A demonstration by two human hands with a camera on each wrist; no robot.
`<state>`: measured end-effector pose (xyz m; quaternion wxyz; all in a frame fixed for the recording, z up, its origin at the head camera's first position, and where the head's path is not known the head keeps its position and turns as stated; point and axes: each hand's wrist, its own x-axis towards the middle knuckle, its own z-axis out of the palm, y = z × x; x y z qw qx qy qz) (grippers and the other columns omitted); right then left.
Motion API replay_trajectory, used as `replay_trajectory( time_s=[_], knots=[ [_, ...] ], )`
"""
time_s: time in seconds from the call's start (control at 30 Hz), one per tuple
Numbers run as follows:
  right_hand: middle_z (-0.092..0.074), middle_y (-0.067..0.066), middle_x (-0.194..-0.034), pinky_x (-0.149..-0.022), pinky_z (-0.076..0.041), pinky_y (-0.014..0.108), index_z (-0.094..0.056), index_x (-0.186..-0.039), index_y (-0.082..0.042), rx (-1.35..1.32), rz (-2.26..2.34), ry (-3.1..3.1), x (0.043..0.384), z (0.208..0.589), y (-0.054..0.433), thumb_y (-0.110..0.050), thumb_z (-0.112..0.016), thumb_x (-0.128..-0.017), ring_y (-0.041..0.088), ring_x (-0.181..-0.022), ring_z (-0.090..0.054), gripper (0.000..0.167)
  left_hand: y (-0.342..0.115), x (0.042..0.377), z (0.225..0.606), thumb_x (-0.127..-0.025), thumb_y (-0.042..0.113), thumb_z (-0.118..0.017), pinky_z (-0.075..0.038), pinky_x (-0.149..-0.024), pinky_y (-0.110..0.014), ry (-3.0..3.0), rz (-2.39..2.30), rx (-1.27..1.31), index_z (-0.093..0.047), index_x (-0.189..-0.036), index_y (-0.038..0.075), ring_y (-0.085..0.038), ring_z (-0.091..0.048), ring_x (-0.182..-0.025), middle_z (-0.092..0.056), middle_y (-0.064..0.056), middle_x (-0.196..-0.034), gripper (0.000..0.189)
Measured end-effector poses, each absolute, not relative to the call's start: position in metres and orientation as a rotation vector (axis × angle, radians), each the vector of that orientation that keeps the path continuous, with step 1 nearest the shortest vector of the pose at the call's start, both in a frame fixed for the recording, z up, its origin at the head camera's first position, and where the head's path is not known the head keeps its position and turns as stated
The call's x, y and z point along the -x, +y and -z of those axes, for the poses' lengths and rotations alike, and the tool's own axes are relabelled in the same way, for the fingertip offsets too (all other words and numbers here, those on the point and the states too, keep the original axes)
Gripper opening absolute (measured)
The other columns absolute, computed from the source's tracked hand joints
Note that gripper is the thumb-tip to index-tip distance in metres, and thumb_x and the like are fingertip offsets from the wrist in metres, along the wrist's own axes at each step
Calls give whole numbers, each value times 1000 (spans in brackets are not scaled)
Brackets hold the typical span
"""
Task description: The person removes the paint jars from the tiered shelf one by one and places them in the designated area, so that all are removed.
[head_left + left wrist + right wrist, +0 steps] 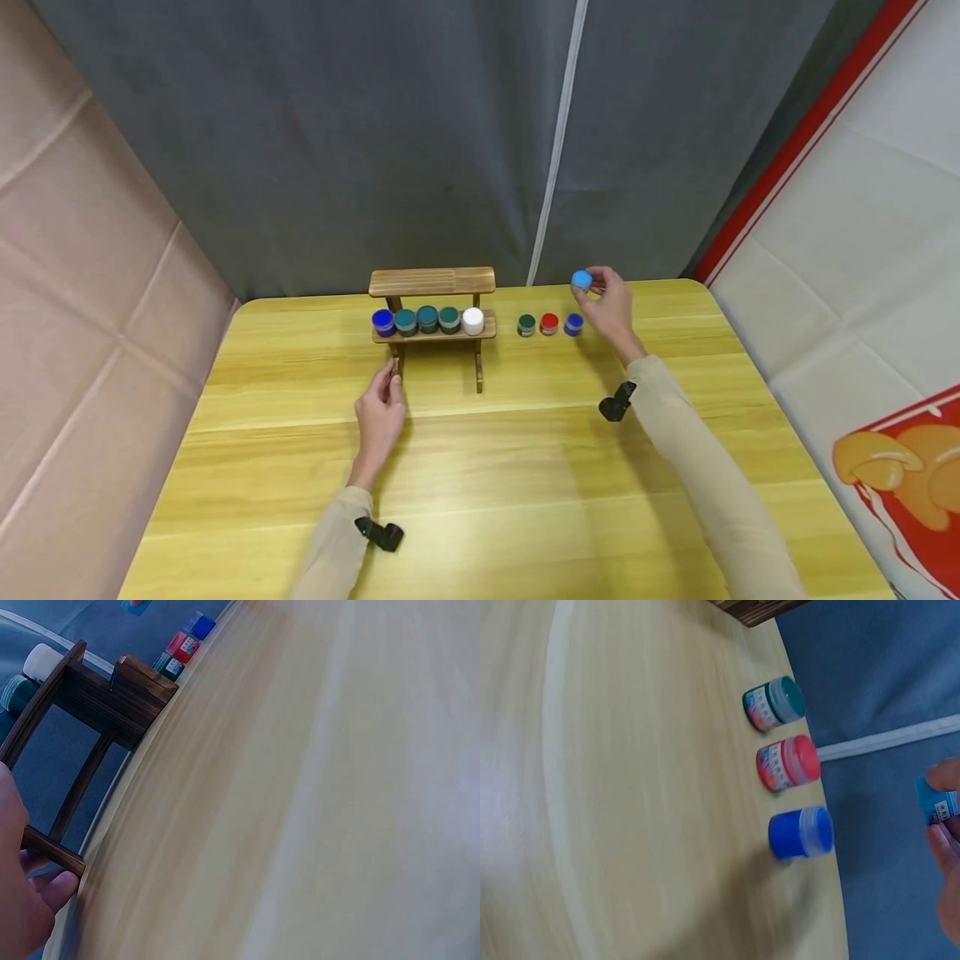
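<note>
My left hand (pixel 380 411) pinches the front left foot of a small two-tier wooden rack (pixel 432 282) between thumb and fingers. On the rack's lower shelf stands a row of paint jars: a dark blue jar (pixel 383 322), several green-teal ones (pixel 427 318) and a white jar (pixel 473 321) at the right end. My right hand (pixel 609 304) grips a light blue paint jar (pixel 581 281) up in the air. Below it on the table, a dark green jar (pixel 773 703), a red jar (pixel 788 763) and a blue jar (pixel 801 832) stand in a row right of the rack.
A light wooden table (pixel 525 483) lies under everything. Behind its far edge hangs a grey curtain (pixel 337 150) with a pale vertical strip. Quilted pale panels (pixel 82 317) flank the left side, and a white panel with red trim (pixel 832 225) stands at the right.
</note>
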<state>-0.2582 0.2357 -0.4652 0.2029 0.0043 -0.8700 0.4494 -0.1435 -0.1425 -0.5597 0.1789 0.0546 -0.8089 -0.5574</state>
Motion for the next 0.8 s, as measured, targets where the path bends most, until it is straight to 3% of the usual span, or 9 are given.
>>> replay_trajectory(
  time_s=[0.8],
  knots=[
    [-65, 30, -119, -101, -58, 48, -58, -122, 12, 183, -1260, -2497, 240, 507, 274, -5, -70, -92, 42, -112, -65, 37, -142, 144, 561, -100, 3, -59, -59, -95, -35, -2286, 1529, -156, -62, -136, 1, -38, -68, -117, -66, -23, -131, 37]
  ],
)
